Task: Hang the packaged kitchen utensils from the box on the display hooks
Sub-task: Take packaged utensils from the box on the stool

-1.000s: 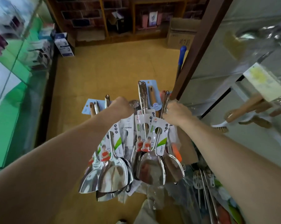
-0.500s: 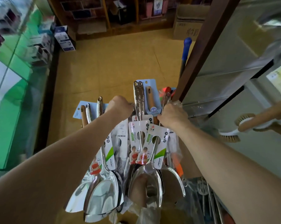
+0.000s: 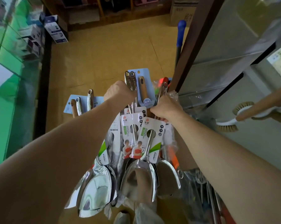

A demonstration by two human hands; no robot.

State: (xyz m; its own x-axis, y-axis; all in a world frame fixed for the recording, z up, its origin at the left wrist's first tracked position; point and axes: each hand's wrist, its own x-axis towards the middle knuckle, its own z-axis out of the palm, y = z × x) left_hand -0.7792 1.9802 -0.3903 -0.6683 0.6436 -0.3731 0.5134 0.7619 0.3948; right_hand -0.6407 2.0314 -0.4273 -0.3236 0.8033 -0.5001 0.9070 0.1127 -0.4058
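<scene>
front scoop pack: a steel scoop on a white-and-green card, hanging bowl-down just below the right hand, with its card top tucked under that hand's fingers
right hand: closed, knuckles up, pinching the card top of the front scoop pack; clear film bunches at its far side
hook: hidden beneath the hands, so I cannot tell whether the card's hole is on it yet
left hand: curled into a fist beside the right hand, against the long steel handles; its fingers are out of sight, so I cannot tell what it holds, if anything
step in hand: probably seating this pack on its hook, with the left hand steadying the row
next move: the card hole has to meet the hook tip and slide back before the right hand lets go; the row is crowded, so the neighbours may need holding aside
other scoop packs: a shiny bunch hanging under the left forearm, close against the front pack
blue-card utensil: wooden-handled, just beyond and between the hands
box: not identifiable; bagged utensils lie below the right forearm
brush: to the right of the right hand, well apart
floor: tan, beyond both hands
</scene>
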